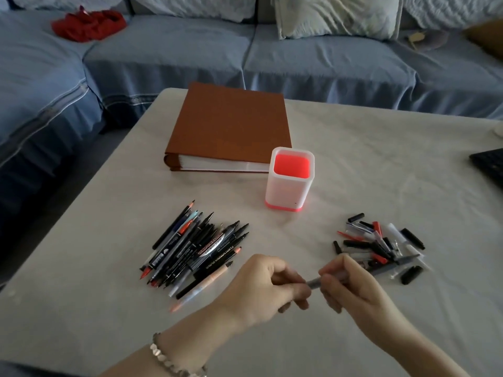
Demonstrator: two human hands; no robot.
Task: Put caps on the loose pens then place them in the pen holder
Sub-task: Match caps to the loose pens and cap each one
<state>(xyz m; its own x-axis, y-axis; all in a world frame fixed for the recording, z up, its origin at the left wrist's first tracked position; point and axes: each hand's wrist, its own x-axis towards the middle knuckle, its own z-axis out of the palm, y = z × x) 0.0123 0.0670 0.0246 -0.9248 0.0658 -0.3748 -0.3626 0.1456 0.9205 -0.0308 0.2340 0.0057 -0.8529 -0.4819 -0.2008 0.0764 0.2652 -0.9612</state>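
A pile of several uncapped pens (pixel 194 247) lies at the left of the table. A heap of several loose caps (pixel 381 244) lies at the right. Between and behind them stands the white pen holder (pixel 289 183) with a red inside and nothing visible in it. Near the front edge my left hand (pixel 262 288) grips one end of a grey pen (pixel 315 282), fingers curled round it. My right hand (pixel 351 284) pinches the other end, where a grey cap or barrel sticks out to the right. Whether the cap is seated I cannot tell.
A thick brown album (pixel 231 126) lies behind the holder. A black keyboard corner (pixel 490 164) shows at the right edge. The table is covered by a white cloth (pixel 367 159). A blue sofa (pixel 163 55) with a red garment (pixel 88 24) runs behind and left.
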